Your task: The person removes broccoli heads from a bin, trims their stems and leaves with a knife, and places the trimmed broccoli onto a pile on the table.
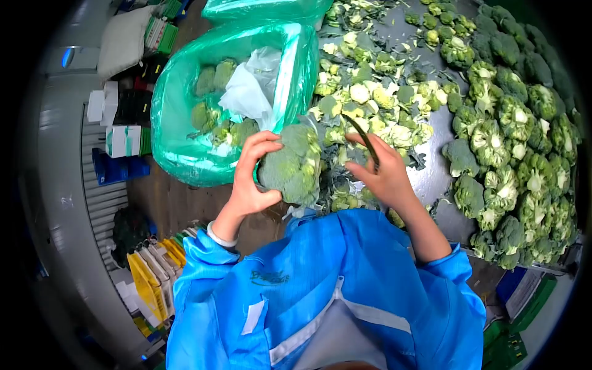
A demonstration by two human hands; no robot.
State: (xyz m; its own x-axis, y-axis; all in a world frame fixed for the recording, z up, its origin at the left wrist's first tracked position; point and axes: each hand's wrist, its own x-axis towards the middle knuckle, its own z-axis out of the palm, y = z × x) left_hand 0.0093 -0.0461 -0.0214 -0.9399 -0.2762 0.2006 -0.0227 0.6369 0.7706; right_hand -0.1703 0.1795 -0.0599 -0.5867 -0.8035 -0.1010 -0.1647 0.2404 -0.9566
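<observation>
My left hand (248, 179) is closed round the side of a large green broccoli head (290, 165), fingers on top and thumb below. It holds the head upright in front of my chest, beside the table edge. To the right, my right hand (390, 177) grips a thin, dark, curved knife (366, 140) between thumb and fingers, its tip pointing up and left. The knife is apart from the broccoli head. Beyond both hands lie cut florets and leaf trimmings (376, 98) on the metal table (425, 157).
A crate lined with green plastic (176, 123) stands left of the table, holding several broccoli heads (216, 77) and a pale plastic sheet (253, 83). Another green-lined crate (265, 7) is behind it. Whole broccoli heads (512, 129) are piled at right. Stacked yellow crates (148, 280) stand lower left.
</observation>
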